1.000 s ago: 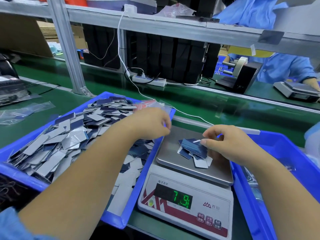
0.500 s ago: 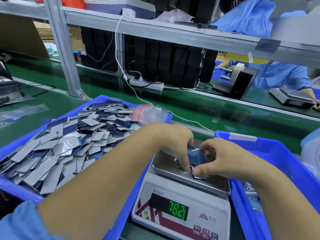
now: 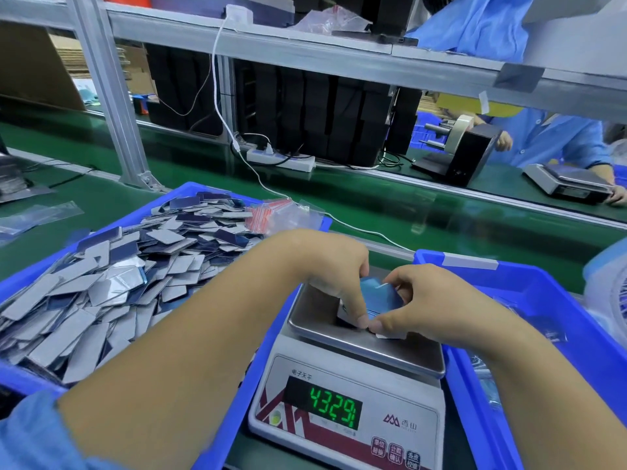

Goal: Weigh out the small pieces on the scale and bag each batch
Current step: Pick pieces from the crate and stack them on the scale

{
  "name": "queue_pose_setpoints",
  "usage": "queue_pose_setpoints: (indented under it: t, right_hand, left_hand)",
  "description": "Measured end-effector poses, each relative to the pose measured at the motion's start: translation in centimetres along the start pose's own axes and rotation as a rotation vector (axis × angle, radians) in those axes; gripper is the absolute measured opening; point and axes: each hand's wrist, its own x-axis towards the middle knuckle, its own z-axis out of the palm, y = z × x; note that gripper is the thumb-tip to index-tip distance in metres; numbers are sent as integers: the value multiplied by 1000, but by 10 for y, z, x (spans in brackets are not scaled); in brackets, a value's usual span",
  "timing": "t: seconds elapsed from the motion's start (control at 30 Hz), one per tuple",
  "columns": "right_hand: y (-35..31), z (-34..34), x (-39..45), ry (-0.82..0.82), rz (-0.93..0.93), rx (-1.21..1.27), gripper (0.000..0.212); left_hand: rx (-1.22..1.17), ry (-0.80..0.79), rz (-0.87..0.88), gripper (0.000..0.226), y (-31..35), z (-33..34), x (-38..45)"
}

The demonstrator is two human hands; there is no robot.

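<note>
Pieces stacked on scale pan, left hand and right hand both pinching stack, likely squaring batch for bagging.

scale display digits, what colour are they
Green, on a black panel: the scale display shows it clearly in the head view, the only view here.

Blue bins, green scale digits

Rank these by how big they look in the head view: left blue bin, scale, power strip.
1. left blue bin
2. scale
3. power strip, though it lies farther from the camera, so its true size stays unsure.
</note>
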Motion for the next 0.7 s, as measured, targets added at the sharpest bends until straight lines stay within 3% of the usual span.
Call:
queue_pose_setpoints:
  t: [0.23, 0.47, 0.7]
  right_hand:
    - [1, 0, 1, 16, 19, 80, 36]
    - [2, 1, 2, 44, -14, 102, 39]
    - [-3, 4, 3, 396, -228, 202, 34]
  left_hand:
    - [-242, 98, 70, 39, -2, 3, -2]
    - [-448, 94, 150, 39, -8, 7, -2]
    - [-649, 312, 296, 36, -13, 10, -6]
